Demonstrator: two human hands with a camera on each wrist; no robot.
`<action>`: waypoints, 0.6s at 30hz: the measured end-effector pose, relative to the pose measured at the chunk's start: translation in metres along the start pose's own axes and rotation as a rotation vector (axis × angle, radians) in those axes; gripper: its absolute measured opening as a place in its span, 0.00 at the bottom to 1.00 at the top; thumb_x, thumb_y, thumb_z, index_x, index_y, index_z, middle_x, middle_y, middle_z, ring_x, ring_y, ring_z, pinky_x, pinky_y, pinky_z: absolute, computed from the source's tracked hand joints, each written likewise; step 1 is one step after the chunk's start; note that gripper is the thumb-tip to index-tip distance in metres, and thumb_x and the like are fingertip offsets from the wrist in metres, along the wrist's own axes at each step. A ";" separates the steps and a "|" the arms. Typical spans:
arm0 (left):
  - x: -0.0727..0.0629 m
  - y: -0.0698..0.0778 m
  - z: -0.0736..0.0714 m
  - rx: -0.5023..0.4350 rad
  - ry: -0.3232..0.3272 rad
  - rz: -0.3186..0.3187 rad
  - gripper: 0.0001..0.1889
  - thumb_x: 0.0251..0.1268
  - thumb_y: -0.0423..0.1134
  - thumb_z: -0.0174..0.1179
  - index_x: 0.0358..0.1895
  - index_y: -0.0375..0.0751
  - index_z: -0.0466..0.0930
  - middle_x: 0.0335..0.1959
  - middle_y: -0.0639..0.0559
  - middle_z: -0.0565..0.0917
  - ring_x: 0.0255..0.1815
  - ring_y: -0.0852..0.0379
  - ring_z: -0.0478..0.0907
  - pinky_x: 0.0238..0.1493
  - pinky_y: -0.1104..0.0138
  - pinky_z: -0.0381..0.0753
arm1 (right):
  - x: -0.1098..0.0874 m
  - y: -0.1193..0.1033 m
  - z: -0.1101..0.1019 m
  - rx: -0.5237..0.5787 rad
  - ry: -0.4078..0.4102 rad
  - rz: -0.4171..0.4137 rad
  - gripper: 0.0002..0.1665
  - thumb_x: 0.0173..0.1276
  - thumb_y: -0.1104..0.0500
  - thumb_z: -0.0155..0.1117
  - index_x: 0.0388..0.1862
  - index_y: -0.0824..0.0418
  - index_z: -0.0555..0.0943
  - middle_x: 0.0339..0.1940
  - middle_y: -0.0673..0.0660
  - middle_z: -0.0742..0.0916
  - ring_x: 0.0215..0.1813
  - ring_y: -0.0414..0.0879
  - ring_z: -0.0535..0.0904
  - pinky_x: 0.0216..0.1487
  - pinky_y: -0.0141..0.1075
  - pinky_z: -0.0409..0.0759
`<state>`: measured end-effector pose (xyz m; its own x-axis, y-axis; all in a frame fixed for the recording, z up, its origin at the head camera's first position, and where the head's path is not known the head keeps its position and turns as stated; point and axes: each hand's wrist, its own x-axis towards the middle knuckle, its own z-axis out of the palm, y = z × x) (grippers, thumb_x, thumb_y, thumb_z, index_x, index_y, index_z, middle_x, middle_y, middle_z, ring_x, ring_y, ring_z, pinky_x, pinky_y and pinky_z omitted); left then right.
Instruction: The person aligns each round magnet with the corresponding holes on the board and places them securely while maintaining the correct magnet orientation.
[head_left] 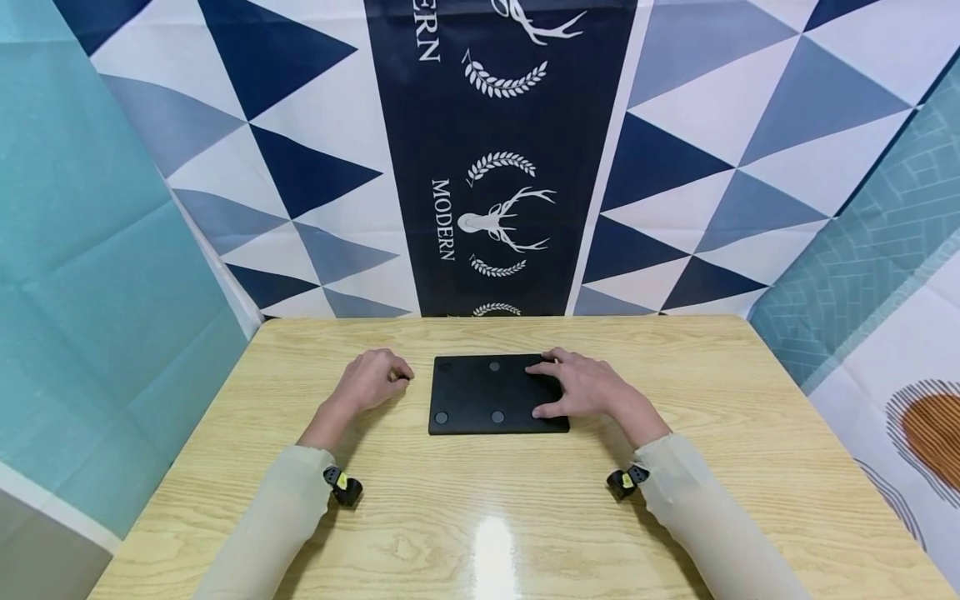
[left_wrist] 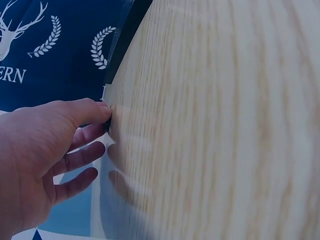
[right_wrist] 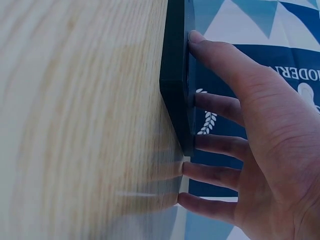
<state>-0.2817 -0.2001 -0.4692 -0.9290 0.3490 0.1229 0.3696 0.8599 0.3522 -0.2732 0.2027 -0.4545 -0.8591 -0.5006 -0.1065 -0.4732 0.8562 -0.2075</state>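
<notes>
A flat black rectangular board [head_left: 468, 392] lies on the wooden table, with several round grey spots [head_left: 497, 417] on its top; the one at the far left corner looks darker. To the left of the board, my left hand [head_left: 369, 380] pinches a small dark piece [left_wrist: 107, 125] between thumb and forefinger, low over the tabletop. Its kind is mostly hidden by the fingers. My right hand [head_left: 588, 387] rests on the board's right end with fingers spread, thumb on its top face. In the right wrist view, the lower fingers [right_wrist: 210, 175] reach past the board's edge toward the table.
The light wooden table [head_left: 420, 517] ends at a back edge against a patterned cloth [head_left: 487, 167] with deer heads and triangles. Teal cloth [head_left: 127, 275] hangs at the left. Each sleeve carries a small black wrist camera [head_left: 345, 486].
</notes>
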 end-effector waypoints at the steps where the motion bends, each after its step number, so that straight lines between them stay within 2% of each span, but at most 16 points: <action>1: 0.000 0.000 0.000 -0.003 0.000 -0.001 0.07 0.75 0.34 0.73 0.47 0.47 0.99 0.46 0.49 0.95 0.42 0.55 0.90 0.42 0.60 0.88 | 0.000 0.000 0.000 0.000 0.000 0.000 0.49 0.68 0.26 0.76 0.83 0.45 0.80 0.87 0.66 0.75 0.83 0.69 0.77 0.72 0.71 0.82; 11: 0.001 -0.001 -0.001 -0.019 0.004 -0.012 0.06 0.73 0.35 0.73 0.45 0.48 0.98 0.46 0.50 0.95 0.40 0.57 0.88 0.42 0.59 0.87 | 0.000 -0.001 0.000 -0.003 -0.002 0.012 0.49 0.68 0.26 0.76 0.83 0.44 0.80 0.87 0.65 0.75 0.82 0.68 0.77 0.70 0.72 0.82; 18: 0.004 -0.002 -0.004 -0.019 -0.002 -0.011 0.07 0.73 0.35 0.72 0.44 0.49 0.98 0.45 0.50 0.96 0.37 0.58 0.87 0.41 0.63 0.84 | -0.001 -0.001 0.000 0.002 0.004 0.006 0.49 0.68 0.26 0.76 0.83 0.45 0.80 0.87 0.65 0.75 0.82 0.69 0.77 0.70 0.71 0.82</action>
<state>-0.2861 -0.2021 -0.4655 -0.9329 0.3406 0.1167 0.3590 0.8562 0.3714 -0.2723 0.2024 -0.4544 -0.8628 -0.4947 -0.1044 -0.4673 0.8591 -0.2090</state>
